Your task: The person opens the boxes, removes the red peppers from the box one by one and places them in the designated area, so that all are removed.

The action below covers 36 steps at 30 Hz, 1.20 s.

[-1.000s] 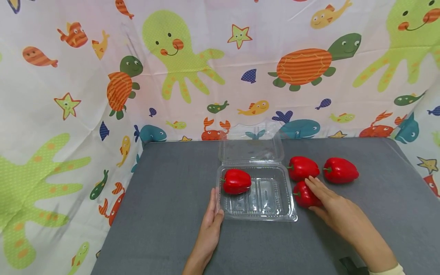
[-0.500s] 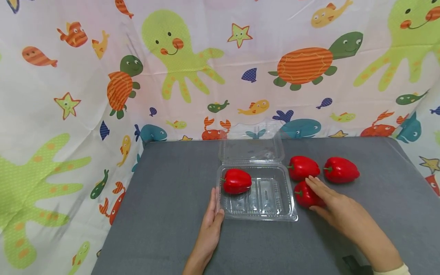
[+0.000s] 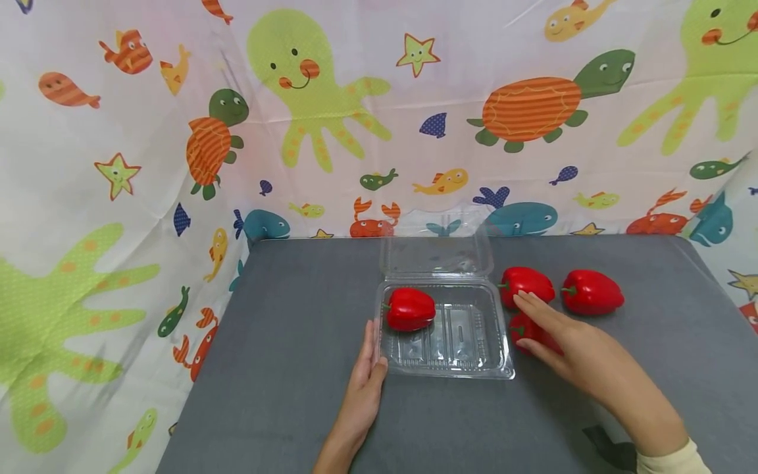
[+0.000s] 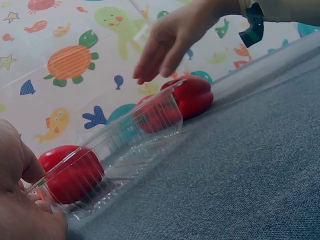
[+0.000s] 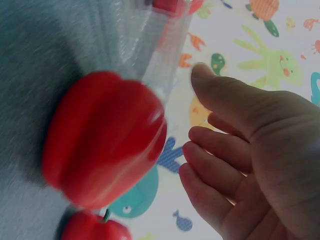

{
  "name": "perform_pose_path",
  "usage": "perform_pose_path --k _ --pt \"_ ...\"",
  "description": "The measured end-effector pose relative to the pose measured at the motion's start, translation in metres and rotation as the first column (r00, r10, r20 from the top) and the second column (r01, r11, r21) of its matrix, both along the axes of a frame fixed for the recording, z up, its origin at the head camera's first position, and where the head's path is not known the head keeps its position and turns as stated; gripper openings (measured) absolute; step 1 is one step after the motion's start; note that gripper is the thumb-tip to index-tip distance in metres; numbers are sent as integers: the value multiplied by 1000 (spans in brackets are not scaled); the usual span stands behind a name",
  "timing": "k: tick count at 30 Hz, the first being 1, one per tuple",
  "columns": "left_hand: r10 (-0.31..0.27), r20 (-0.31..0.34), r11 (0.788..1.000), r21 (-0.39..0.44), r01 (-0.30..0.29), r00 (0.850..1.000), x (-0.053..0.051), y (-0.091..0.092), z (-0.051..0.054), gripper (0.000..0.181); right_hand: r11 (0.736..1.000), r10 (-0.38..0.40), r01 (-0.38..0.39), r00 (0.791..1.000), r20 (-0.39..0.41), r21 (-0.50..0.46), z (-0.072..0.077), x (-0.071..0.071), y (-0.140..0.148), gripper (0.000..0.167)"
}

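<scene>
An open clear plastic clamshell container [image 3: 462,339] lies on the table with a red bell pepper [image 3: 410,309] in the left of its base. My left hand [image 3: 358,388] holds the container's left edge, thumb at the front corner and fingers along the outer wall. Above the front pepper [image 3: 518,322], just right of the container, hovers my right hand [image 3: 583,352], fingers loosely extended. In the right wrist view that pepper [image 5: 107,140] is apart from the hand, and the palm holds nothing. Part of it is hidden by the hand in the head view.
Behind the front pepper sits another red pepper [image 3: 527,284], with one more pepper [image 3: 592,291] farther right. The container's raised lid [image 3: 437,255] leans back toward a sea-animal print curtain [image 3: 355,131]. A grey cloth covers the table [image 3: 284,368].
My right hand has come up off the front pepper and shifted slightly left, its thumb and fingers no longer on it. The left hand keeps its place on the container.
</scene>
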State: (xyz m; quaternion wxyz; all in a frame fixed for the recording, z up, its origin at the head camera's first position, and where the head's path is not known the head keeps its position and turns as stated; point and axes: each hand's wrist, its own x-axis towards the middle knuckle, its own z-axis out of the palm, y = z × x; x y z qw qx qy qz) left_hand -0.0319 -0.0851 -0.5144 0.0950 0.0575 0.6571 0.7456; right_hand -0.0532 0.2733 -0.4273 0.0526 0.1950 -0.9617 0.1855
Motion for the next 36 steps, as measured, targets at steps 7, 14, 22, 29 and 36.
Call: perform_pose_path --k 7,14,22,29,36 --pt "4 -2 1000 3 -4 1000 -1 0 -1 69 996 90 -90 994 -55 -11 5 -9 -36 87" --pt "8 -5 1000 -5 -8 1000 -2 0 1 69 989 148 -148 989 1 6 6 -20 -83 88" --pt "8 -3 1000 3 -8 1000 -2 2 2 69 986 167 -167 984 63 -8 -2 -28 -115 95" --pt "16 12 999 -36 -16 1000 -1 2 2 69 985 172 -171 977 125 -21 -10 -32 -127 103" --pt "-7 15 1000 -27 7 1000 -1 2 2 69 984 178 -175 979 99 -34 -12 -39 -137 103"
